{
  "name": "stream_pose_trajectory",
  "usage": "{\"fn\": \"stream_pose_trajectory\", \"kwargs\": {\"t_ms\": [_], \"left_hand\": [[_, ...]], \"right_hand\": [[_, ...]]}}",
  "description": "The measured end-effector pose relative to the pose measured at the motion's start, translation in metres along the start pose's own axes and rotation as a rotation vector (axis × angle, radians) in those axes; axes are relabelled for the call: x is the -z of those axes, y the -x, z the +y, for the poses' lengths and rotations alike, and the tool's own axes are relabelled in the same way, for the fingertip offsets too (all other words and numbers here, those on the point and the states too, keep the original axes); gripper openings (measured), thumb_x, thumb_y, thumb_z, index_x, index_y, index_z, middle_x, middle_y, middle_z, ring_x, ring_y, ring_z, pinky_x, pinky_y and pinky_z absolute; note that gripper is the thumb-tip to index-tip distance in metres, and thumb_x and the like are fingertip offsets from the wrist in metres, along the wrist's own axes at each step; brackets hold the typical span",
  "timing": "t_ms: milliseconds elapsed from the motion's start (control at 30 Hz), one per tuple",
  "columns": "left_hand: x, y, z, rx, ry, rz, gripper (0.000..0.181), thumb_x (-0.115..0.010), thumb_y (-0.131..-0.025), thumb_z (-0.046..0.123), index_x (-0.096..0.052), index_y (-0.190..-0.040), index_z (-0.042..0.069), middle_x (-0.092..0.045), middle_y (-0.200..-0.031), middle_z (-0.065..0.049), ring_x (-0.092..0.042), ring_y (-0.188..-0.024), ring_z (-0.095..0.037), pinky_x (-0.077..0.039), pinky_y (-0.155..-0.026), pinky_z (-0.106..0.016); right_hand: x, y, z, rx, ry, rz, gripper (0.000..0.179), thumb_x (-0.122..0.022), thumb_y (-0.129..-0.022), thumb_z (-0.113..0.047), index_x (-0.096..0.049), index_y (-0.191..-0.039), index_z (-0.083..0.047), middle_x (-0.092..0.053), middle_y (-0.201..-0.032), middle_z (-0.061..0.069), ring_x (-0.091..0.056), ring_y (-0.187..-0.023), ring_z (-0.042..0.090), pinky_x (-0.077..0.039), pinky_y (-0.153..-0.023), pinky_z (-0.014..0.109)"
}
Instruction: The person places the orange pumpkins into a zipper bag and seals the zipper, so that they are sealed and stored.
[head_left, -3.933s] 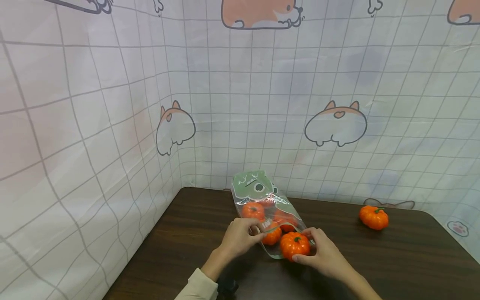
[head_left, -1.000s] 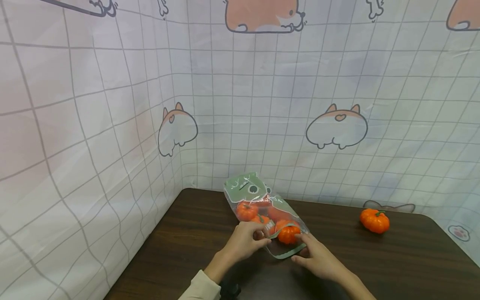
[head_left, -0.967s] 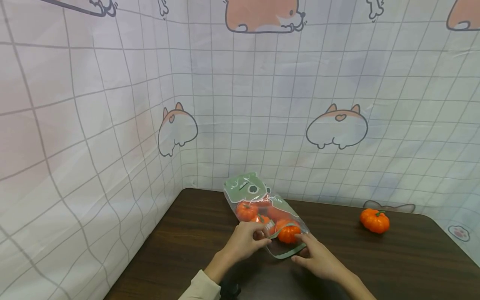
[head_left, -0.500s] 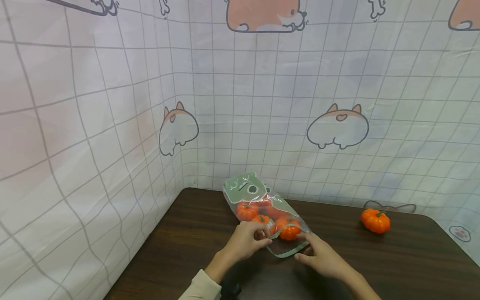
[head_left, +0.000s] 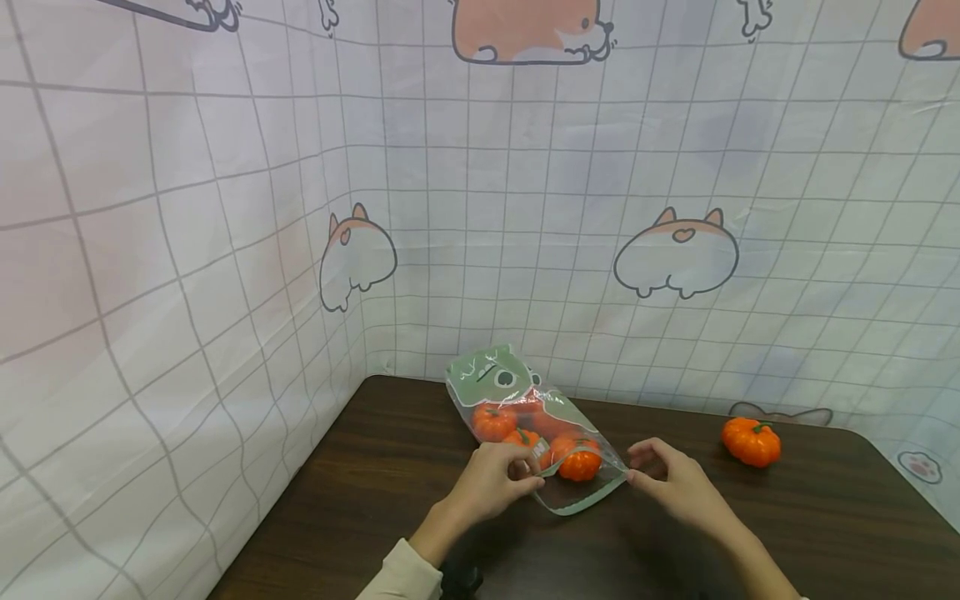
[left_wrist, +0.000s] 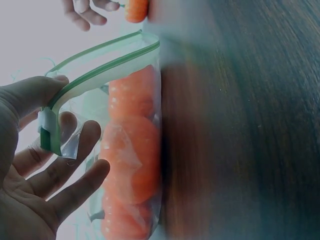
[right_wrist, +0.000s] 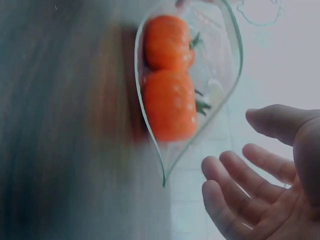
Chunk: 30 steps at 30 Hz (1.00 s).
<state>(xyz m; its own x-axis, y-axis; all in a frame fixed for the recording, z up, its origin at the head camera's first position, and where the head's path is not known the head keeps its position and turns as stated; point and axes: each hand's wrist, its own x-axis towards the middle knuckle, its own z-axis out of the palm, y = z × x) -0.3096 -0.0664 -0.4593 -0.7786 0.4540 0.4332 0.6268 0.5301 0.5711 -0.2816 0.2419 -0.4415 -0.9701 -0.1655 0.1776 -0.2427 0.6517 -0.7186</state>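
A clear zip bag (head_left: 562, 407) with a green cartoon print lies on the table, its mouth spread toward me. Several small orange pumpkins (head_left: 579, 462) with green stems are inside. My left hand (head_left: 486, 483) pinches the green-edged rim at the mouth's left end, near the white slider (left_wrist: 47, 120); its other fingers are spread in the left wrist view. My right hand (head_left: 688, 492) is just right of the mouth's right corner; in the right wrist view its fingers (right_wrist: 240, 187) are loosely bent, hold nothing, and stand apart from the bag.
A loose orange pumpkin (head_left: 751, 442) sits at the right rear of the dark wooden table (head_left: 375, 467). A white grid-patterned cloth (head_left: 525, 208) with cartoon dogs hangs behind and along the left side. Something black (head_left: 459, 579) shows beside the left wrist.
A pumpkin held in the right hand at the mouth 3.9 s ago is now inside the bag. The right hand has let go and drawn back rightward; the left stays at the rim.
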Motion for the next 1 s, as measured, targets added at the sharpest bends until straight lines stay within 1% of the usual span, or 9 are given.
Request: {"fn": "stream_pose_trajectory", "kwargs": {"t_ms": [133,233,367,500,567,700,767,900,1000], "left_hand": [[0.0,-0.001,0.001,0.0,-0.009,-0.002,0.013,-0.083,-0.086,0.024,-0.071,-0.081,0.024,-0.065,-0.072,0.013,-0.052,-0.062,0.005,-0.045,-0.06,-0.016],[0.0,-0.001,0.002,0.004,-0.011,-0.002,0.013,-0.083,-0.086,0.025,-0.071,-0.081,0.024,-0.065,-0.072,0.014,-0.053,-0.062,0.005,-0.045,-0.061,-0.016],[0.0,-0.001,0.003,0.012,-0.014,0.002,0.013,-0.083,-0.086,0.026,-0.071,-0.081,0.025,-0.066,-0.073,0.014,-0.054,-0.064,0.005,-0.046,-0.062,-0.016],[-0.001,-0.001,0.003,0.018,-0.028,0.003,0.013,-0.083,-0.087,0.027,-0.071,-0.082,0.026,-0.067,-0.074,0.014,-0.054,-0.064,0.005,-0.046,-0.063,-0.017],[-0.001,-0.001,0.003,0.018,-0.039,0.004,0.012,-0.082,-0.087,0.028,-0.071,-0.082,0.026,-0.067,-0.075,0.014,-0.054,-0.065,0.005,-0.046,-0.063,-0.017],[0.0,-0.001,0.003,0.014,-0.056,0.008,0.013,-0.083,-0.086,0.029,-0.071,-0.081,0.028,-0.067,-0.075,0.014,-0.055,-0.065,0.005,-0.047,-0.064,-0.017],[0.0,-0.001,0.004,0.012,-0.058,0.009,0.013,-0.083,-0.085,0.029,-0.071,-0.081,0.028,-0.067,-0.075,0.015,-0.055,-0.065,0.006,-0.047,-0.064,-0.017],[0.0,-0.002,0.004,0.008,-0.052,0.013,0.014,-0.084,-0.085,0.029,-0.071,-0.08,0.028,-0.067,-0.074,0.014,-0.055,-0.063,0.006,-0.047,-0.063,-0.017],[0.0,-0.002,0.004,0.014,-0.044,0.012,0.014,-0.084,-0.084,0.029,-0.071,-0.08,0.028,-0.067,-0.073,0.014,-0.055,-0.061,0.006,-0.047,-0.062,-0.016]], "right_hand": [[0.011,-0.002,0.007,-0.014,0.027,0.061,0.036,-0.073,-0.095,-0.03,-0.06,-0.124,-0.011,-0.07,-0.111,0.006,-0.066,-0.09,0.013,-0.051,-0.071,0.028],[0.019,-0.002,0.013,-0.025,0.032,0.087,0.038,-0.072,-0.096,-0.031,-0.06,-0.125,-0.01,-0.069,-0.111,0.007,-0.066,-0.089,0.012,-0.051,-0.07,0.028],[0.03,-0.002,0.019,-0.047,0.012,0.103,0.041,-0.069,-0.098,-0.032,-0.058,-0.128,-0.007,-0.067,-0.114,0.011,-0.064,-0.086,0.011,-0.051,-0.067,0.028],[0.04,-0.002,0.027,-0.055,0.002,0.121,0.042,-0.067,-0.1,-0.031,-0.056,-0.129,-0.003,-0.066,-0.114,0.014,-0.063,-0.08,0.005,-0.053,-0.066,0.026],[0.044,-0.003,0.031,-0.063,0.005,0.13,0.044,-0.066,-0.1,-0.031,-0.055,-0.13,-0.001,-0.066,-0.114,0.016,-0.063,-0.079,0.004,-0.054,-0.067,0.026],[0.052,-0.004,0.041,-0.099,0.009,0.136,0.049,-0.062,-0.102,-0.037,-0.052,-0.133,0.0,-0.065,-0.119,0.018,-0.065,-0.085,0.004,-0.057,-0.073,0.027],[0.057,-0.005,0.047,-0.114,0.004,0.142,0.053,-0.061,-0.103,-0.039,-0.05,-0.135,0.002,-0.064,-0.122,0.019,-0.064,-0.086,0.002,-0.057,-0.074,0.027],[0.071,-0.005,0.06,-0.14,0.011,0.156,0.059,-0.058,-0.104,-0.043,-0.046,-0.139,0.003,-0.059,-0.129,0.023,-0.062,-0.084,-0.005,-0.056,-0.073,0.023],[0.083,-0.003,0.072,-0.166,0.024,0.17,0.062,-0.055,-0.104,-0.044,-0.043,-0.142,0.004,-0.054,-0.135,0.028,-0.062,-0.083,-0.002,-0.056,-0.071,0.024]]}}
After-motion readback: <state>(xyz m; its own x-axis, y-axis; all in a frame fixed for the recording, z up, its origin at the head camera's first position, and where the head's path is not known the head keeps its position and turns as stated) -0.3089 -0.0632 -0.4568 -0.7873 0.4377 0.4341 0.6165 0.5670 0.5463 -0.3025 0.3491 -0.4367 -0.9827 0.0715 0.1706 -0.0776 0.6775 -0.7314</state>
